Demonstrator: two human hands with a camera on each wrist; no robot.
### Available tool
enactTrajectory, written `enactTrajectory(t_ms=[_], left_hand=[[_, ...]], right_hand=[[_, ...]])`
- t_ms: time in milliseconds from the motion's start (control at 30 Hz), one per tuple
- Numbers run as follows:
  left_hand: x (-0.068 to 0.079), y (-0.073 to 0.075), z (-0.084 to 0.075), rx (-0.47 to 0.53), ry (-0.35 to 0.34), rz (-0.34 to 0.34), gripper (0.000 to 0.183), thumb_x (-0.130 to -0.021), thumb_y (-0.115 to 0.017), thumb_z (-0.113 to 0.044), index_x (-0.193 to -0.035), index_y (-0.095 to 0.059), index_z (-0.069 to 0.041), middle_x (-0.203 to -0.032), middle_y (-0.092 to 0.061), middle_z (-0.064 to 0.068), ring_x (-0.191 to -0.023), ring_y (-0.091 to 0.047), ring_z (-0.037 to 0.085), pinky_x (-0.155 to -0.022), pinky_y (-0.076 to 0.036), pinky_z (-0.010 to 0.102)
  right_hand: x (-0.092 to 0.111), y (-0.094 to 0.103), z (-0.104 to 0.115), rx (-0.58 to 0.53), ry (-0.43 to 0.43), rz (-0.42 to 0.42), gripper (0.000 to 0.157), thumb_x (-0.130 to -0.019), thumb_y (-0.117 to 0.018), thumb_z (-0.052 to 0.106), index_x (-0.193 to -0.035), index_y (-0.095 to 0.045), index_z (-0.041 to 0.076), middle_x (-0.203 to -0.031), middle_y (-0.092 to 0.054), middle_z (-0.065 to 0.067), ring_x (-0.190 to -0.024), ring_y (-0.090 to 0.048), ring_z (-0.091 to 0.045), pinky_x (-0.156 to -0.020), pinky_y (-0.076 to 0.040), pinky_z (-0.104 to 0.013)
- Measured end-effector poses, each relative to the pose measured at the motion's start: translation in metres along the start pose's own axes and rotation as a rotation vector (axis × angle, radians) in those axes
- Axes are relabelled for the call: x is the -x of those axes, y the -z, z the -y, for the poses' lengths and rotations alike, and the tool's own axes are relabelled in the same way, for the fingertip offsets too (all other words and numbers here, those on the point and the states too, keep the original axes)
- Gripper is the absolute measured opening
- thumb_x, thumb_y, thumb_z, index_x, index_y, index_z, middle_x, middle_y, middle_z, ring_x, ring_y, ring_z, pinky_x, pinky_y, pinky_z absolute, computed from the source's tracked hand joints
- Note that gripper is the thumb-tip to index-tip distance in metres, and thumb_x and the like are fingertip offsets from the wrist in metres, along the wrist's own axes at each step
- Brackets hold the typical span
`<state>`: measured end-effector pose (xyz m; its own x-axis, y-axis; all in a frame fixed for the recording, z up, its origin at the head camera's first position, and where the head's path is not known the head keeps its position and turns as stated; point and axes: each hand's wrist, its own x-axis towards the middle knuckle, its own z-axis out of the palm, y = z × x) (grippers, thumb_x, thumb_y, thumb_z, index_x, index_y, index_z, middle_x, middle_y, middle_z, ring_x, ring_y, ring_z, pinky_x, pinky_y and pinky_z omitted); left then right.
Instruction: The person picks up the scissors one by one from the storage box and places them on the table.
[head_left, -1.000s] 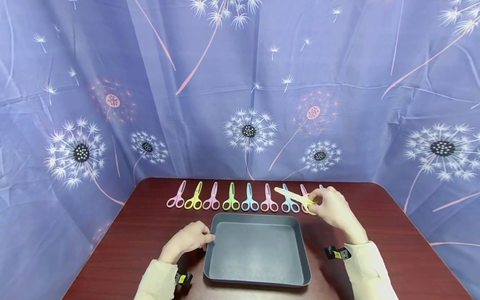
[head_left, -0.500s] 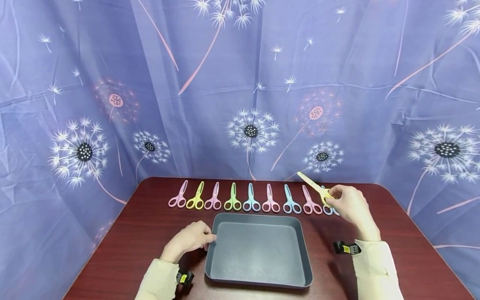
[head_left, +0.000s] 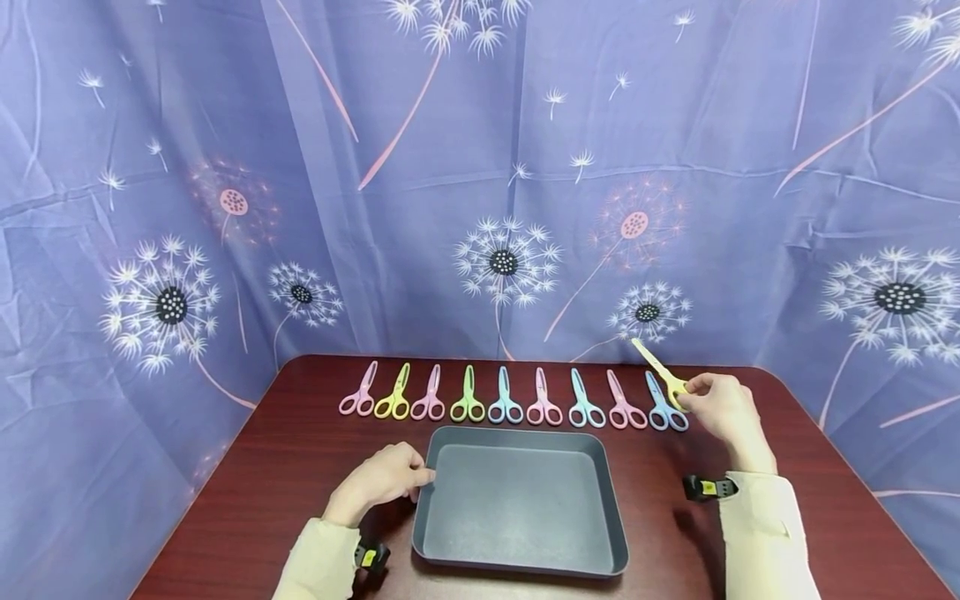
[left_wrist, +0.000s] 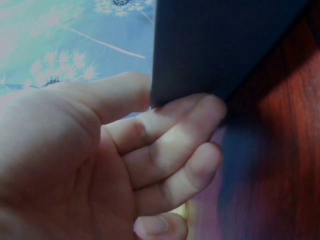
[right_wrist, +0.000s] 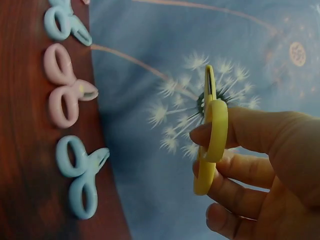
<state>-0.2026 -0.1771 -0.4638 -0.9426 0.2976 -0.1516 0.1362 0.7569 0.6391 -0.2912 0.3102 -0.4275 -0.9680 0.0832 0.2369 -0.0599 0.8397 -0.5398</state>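
My right hand [head_left: 723, 412] pinches yellow scissors [head_left: 655, 360] by the handle loops, at the right end of a row of scissors. Their blades point up and to the left. In the right wrist view, thumb and fingers hold the yellow scissors [right_wrist: 218, 131] clear of the table. Blue scissors [head_left: 658, 396] lie just left of them, then pink scissors [head_left: 615, 387]. My left hand [head_left: 382, 482] grips the left rim of a dark grey rectangular tray [head_left: 517, 504]. The left wrist view has the thumb on one side of the tray wall [left_wrist: 210, 45] and curled fingers on the other.
Several more scissors in pink, yellow, green and blue lie along the back of the dark red wooden table [head_left: 247, 492], handles toward me. A blue-purple dandelion-print curtain [head_left: 420, 275] hangs right behind the table's back edge.
My right hand has carried the yellow scissors rightward, past the row's pink and blue scissors, with their blades turning more upright. The left hand keeps its grip on the tray.
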Motion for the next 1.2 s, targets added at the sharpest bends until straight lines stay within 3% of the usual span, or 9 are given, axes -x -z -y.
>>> enactTrajectory(t_ms=[367,600,1200], left_hand=[[-0.002,-0.003,0.002,0.035,-0.005,0.006,0.034,-0.091,-0.068,-0.020,-0.059,-0.062,-0.010,-0.055,-0.059,0.003,-0.051,-0.052,0.014,-0.056,-0.042,0.031],[-0.001,-0.003,0.001,0.048,-0.003,0.008,0.034,-0.091,-0.068,-0.020,-0.059,-0.063,-0.009,-0.055,-0.059,0.005,-0.052,-0.053,0.016,-0.056,-0.042,0.031],[-0.002,-0.002,0.004,0.026,-0.004,-0.002,0.034,-0.091,-0.068,-0.022,-0.059,-0.063,-0.010,-0.054,-0.059,0.003,-0.051,-0.052,0.013,-0.056,-0.042,0.031]], right_hand=[[-0.005,-0.005,-0.021,0.010,-0.190,0.053,0.028,-0.084,-0.069,0.028,-0.099,-0.070,0.004,-0.090,-0.067,-0.017,-0.083,-0.059,-0.038,-0.055,-0.041,-0.043],[-0.006,-0.006,-0.041,0.036,-0.279,0.079,0.029,-0.084,-0.067,0.029,-0.097,-0.070,0.003,-0.092,-0.065,-0.020,-0.087,-0.058,-0.043,-0.060,-0.041,-0.050],[-0.009,-0.012,-0.071,0.077,-0.343,0.096,0.029,-0.083,-0.068,0.029,-0.095,-0.070,0.002,-0.093,-0.063,-0.026,-0.090,-0.055,-0.049,-0.067,-0.036,-0.057]])
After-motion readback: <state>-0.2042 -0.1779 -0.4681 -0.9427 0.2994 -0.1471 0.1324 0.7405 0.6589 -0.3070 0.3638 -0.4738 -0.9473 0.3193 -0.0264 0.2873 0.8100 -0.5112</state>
